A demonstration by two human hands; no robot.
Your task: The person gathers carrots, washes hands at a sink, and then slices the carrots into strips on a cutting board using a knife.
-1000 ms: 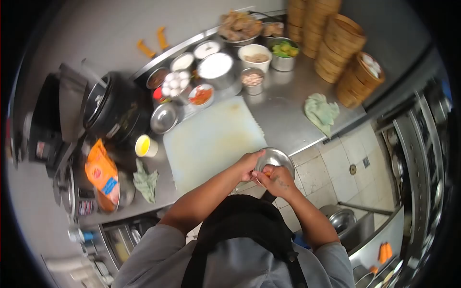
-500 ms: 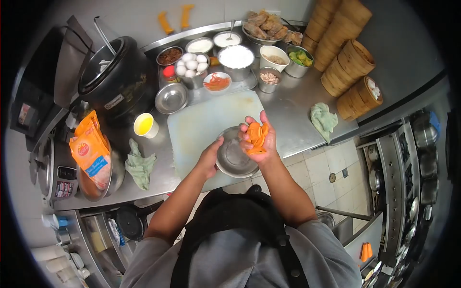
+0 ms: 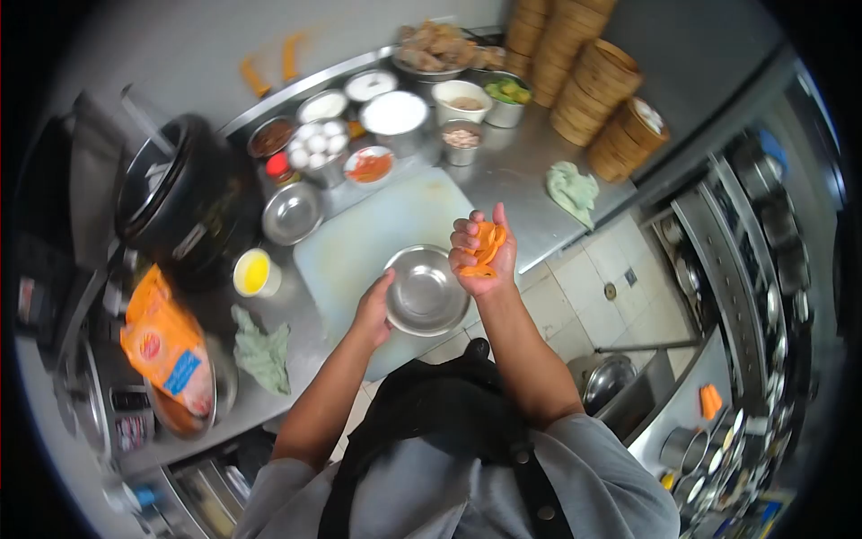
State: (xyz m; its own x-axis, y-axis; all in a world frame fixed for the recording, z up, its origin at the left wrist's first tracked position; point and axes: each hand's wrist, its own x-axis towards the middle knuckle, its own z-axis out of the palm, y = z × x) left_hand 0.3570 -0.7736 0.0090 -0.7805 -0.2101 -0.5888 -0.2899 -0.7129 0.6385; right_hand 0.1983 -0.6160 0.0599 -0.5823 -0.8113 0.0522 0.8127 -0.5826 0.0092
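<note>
A round steel bowl (image 3: 427,289) is in my left hand (image 3: 373,310), which grips its left rim with the thumb on top. Bare metal shows inside the bowl. To the right of its rim, my right hand (image 3: 489,256) is turned palm up, its fingers curled around several orange carrot slices (image 3: 486,244). Part of the slices is hidden by the fingers. Beneath the bowl and behind it lies a white cutting board (image 3: 377,220) on the steel counter.
Behind the board stand a bowl of eggs (image 3: 319,144), a plate of orange-red shreds (image 3: 370,165) and tubs of white contents. A yellow-filled cup (image 3: 256,272), a cloth (image 3: 261,350) and an orange bag (image 3: 166,346) are left; bamboo steamers (image 3: 597,94) and another cloth (image 3: 572,193) are right.
The view has swung, so the counter appears turned and shifted left. My right hand with the carrot slices has moved off the bowl to its right side, and more of the bowl's inside shows.
</note>
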